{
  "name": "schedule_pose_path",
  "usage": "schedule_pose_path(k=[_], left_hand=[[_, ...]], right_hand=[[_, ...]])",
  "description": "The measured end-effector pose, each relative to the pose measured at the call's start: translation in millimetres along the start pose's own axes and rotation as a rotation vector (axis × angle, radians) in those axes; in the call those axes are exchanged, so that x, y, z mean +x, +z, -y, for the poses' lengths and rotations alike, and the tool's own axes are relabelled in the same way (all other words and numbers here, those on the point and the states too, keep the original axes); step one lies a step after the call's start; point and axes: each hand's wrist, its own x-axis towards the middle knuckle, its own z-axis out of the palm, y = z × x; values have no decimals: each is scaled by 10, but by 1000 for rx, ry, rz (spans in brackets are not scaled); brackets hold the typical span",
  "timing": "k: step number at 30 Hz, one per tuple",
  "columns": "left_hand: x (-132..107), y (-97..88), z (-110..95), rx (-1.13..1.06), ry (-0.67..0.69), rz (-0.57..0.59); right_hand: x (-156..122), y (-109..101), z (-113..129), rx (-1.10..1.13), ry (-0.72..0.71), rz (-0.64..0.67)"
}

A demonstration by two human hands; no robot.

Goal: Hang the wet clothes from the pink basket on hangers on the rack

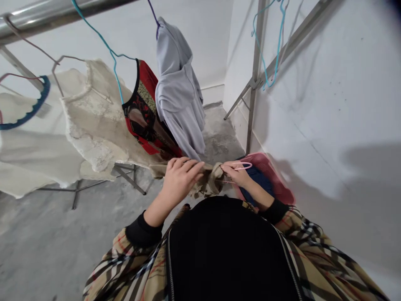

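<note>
A crumpled beige garment (209, 184) hangs between my two hands, close in front of my body. My left hand (182, 177) lies over the cloth on its left side, fingers bent and gripping it; the thumb is partly hidden. My right hand (237, 172) is closed around a pink hanger (245, 166). The hanger's looped end sticks out to the right, and a thin pink length of it shows by the garment. Bunched cloth touches the right fingertips. Most of the hanger is hidden behind my hand and the fabric.
A metal rail (46, 19) crosses the upper left, with a cream lace top (94, 121), a red and black garment (148, 108) and a grey hooded garment (178, 88) on hangers. A pink basket (277, 175) holds dark blue cloth (258, 184). Blue hangers (277, 46) hang by the right wall.
</note>
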Motion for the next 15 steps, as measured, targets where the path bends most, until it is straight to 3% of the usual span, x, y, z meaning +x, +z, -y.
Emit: schedule_pose_path(k=[3,6,10,13,15], left_hand=[[10,44,30,70,14,81],[-12,94,-2,51,16,92],[-67,7,35,16,-2,5],[-107,-132,110,3,41,-68],[-119,-212,135,7,85,-89]], right_hand=[[73,11,130,-24,-47,52],[93,-43,203,-22,-17,187],[49,-361,134,113,45,376],[17,-596,-68,135,194,276],[-1,-624,-236,61,296,239]])
